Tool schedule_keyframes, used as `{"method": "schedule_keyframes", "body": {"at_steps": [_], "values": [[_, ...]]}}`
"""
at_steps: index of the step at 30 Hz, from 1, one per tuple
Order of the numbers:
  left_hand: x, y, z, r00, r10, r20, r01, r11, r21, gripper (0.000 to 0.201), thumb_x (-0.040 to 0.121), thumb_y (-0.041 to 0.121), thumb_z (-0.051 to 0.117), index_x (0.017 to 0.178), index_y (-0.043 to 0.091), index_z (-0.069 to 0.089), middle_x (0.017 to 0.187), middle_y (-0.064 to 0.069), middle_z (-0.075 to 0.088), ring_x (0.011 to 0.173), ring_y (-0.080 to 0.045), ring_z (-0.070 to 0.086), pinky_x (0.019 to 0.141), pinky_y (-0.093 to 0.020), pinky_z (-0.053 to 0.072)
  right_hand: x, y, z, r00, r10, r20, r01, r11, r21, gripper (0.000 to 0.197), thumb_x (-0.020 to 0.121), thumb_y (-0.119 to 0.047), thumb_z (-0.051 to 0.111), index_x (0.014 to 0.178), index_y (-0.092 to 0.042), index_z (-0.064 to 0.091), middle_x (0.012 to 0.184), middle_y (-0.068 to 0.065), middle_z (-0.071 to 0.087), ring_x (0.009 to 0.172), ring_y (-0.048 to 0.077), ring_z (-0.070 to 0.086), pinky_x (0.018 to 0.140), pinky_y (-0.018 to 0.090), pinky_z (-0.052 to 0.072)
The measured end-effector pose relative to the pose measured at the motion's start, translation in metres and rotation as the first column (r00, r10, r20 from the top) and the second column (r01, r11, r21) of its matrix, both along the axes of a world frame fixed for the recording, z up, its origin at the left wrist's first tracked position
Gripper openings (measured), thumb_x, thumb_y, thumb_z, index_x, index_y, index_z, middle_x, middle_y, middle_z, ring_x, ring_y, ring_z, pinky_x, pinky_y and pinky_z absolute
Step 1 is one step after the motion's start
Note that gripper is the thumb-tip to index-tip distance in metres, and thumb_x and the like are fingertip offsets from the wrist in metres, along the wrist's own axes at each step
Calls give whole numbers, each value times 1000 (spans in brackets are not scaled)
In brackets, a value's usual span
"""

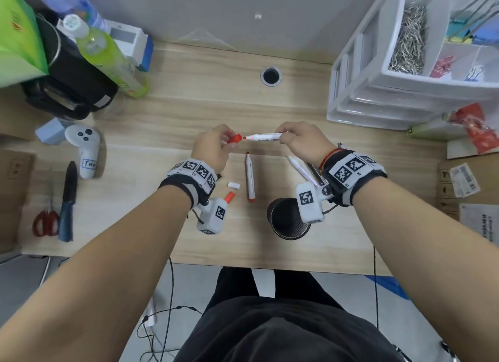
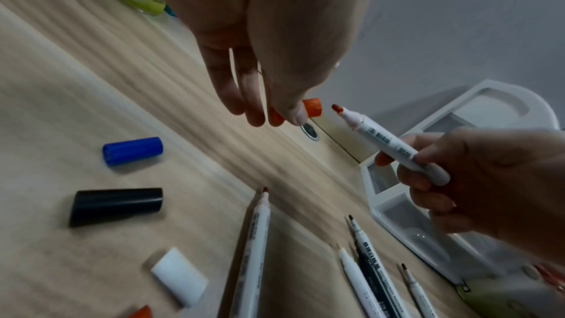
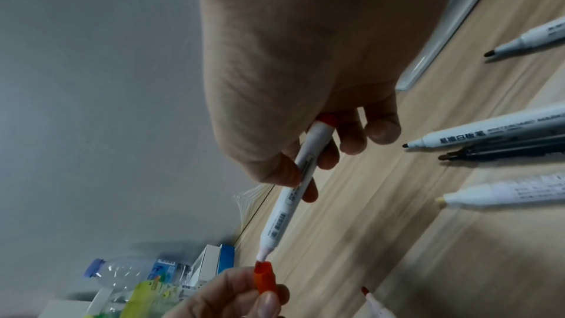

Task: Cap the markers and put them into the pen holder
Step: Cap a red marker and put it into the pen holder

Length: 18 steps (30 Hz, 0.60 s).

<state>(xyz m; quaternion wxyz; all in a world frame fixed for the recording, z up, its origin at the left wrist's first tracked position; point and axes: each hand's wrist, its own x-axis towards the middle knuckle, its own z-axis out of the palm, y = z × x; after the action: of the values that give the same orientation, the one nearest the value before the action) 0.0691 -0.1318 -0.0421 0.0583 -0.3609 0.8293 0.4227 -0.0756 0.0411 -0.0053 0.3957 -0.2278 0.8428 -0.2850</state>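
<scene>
Two hands: left hand pinches red cap; right hand grips white, red-tipped marker.

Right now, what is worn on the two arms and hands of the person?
Both forearms are bare, with no sleeves. Each wrist carries a black strap with a white band of square black-and-white code markers. Under each wrist hangs a small white camera box with its own marker; a thin black cable hangs below the right one. The right wrist also has a thin red string bracelet. No gloves.
</scene>
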Motion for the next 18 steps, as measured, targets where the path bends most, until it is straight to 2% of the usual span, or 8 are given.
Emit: {"method": "schedule_keyframes", "body": {"at_steps": [6,10,13,15,18], "values": [[-10,4,10,999,-42,-22,42,999,-8,11,88,17,68,97,23,66,93,8,65,85,-19,64,82,-36,54,-8,2,7,997,25,-76,-24,1000,7,21,93,-20,50,102,-20,70,62,-8,51,58,8,46,58,27,35],[-15,12,18,994,-98,-44,96,995,-35,13,87,16,69,96,24,68,89,10,64,79,-12,59,79,-30,51,-9,8,9,994,65,-90,-63,998,24,22,93,-19,50,103,-19,69,62,-8,50,57,7,46,58,27,34],[-19,17,26,979,-184,-89,180,982,-56,15,85,16,70,98,25,71,89,8,63,79,-11,56,78,-26,47,-10,11,11,987,120,-108,-113,992,63,21,92,-22,48,98,-22,68,64,-9,51,64,16,50,65,30,35],[-23,22,33,968,-214,-128,210,977,-48,15,84,19,72,98,24,73,89,8,62,80,-13,56,79,-25,45,-10,15,15,978,171,-117,-157,980,119,25,94,-30,44,87,-22,67,66,-8,53,79,25,55,72,35,39],[-32,32,46,951,-244,-188,246,969,-14,18,81,22,76,99,22,75,91,4,66,78,-14,57,79,-29,49,-6,19,27,972,224,-69,-211,964,160,52,98,-60,29,77,-28,63,76,-7,60,85,23,55,81,38,42]]}}
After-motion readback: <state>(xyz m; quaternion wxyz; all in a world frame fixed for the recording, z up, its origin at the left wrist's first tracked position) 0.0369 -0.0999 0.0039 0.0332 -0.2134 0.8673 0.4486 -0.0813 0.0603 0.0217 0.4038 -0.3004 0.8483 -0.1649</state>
